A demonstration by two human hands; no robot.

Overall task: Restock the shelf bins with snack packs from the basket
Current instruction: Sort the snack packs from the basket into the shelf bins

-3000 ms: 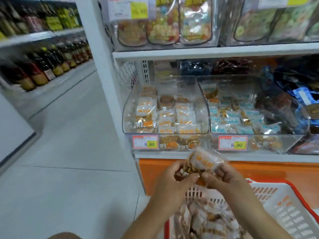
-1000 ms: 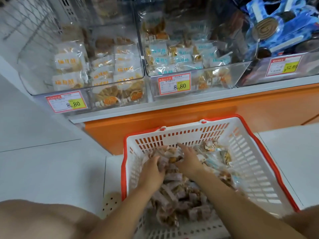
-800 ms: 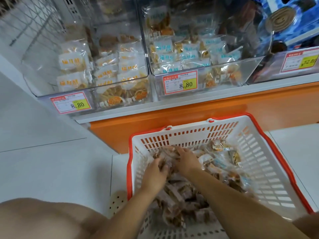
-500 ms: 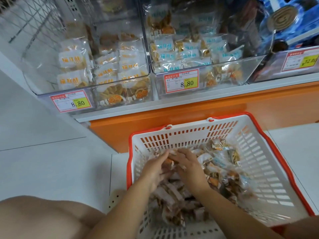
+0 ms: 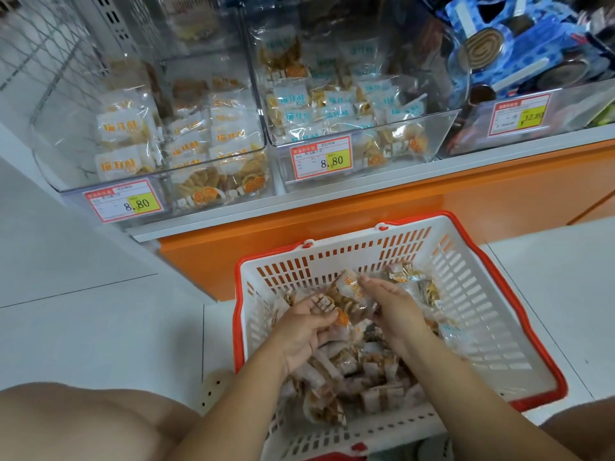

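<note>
Both hands are down inside the basket [image 5: 466,287], a white lattice one with a red rim that stands on the pale tiled floor [image 5: 83,327] just in front of the orange base of the shelf [image 5: 332,224]. The left hand [image 5: 306,324] has its fingers curled round a small bunch of snack packs [image 5: 346,304], gripping it from the left. The right hand [image 5: 389,304] lies against the other side of the bunch with its fingers straight and together, pressing rather than grasping. The bunch sits at the top of the heap [image 5: 359,377] of similar clear-wrapped packs that covers the basket's bottom (how many packs the bunch holds cannot be told). On the shelf above, three clear bins stand side by side. The left bin [image 5: 66,154] holds packs with orange lettering, the middle bin [image 5: 439,128] packs with blue lettering, and the right bin [image 5: 582,104] blue packages printed with a brown spiral. Each front carries a red-edged tag: the left price tag [image 5: 124,201] and the middle price tag [image 5: 321,158] both read 8.80, while the right price tag [image 5: 519,114] is too blurred to read surely. A bare knee [image 5: 83,424] shows at the lower left, near the basket.
</note>
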